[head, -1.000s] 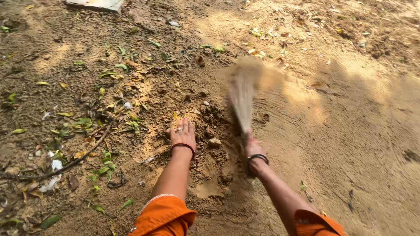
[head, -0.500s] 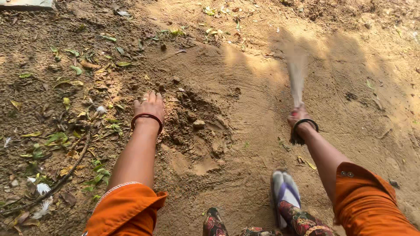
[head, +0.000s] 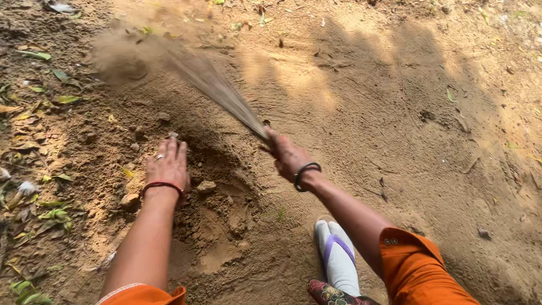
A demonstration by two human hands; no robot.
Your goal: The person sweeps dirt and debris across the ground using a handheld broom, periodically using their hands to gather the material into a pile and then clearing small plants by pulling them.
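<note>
Bare, sandy brown ground [head: 395, 113] fills the whole view, sunlit in patches and crossed by soft shadows, with no package, label or sign anywhere on it. Along the left edge lies a band of scattered green and yellow fallen leaves [head: 39, 209], with a small white feather [head: 25, 186] among them. Near the middle the soil is scraped into a shallow, lumpy hollow [head: 226, 220] with small clods of earth [head: 206, 186] in it. A short hand broom of pale dry grass stalks [head: 209, 85] slants from the centre up to the left, its far end blurred in a puff of dust [head: 121, 56] low over the dirt. The right hand [head: 288, 155], with a dark bangle at the wrist, is closed around the broom's bound end. The left hand [head: 166, 164], wearing a red bangle and a ring, lies open and flat, palm down on the soil just left of the hollow. Orange sleeves [head: 415, 265] cover both upper arms, and a white sandal with a purple strap [head: 339, 257] stands at the bottom.
</note>
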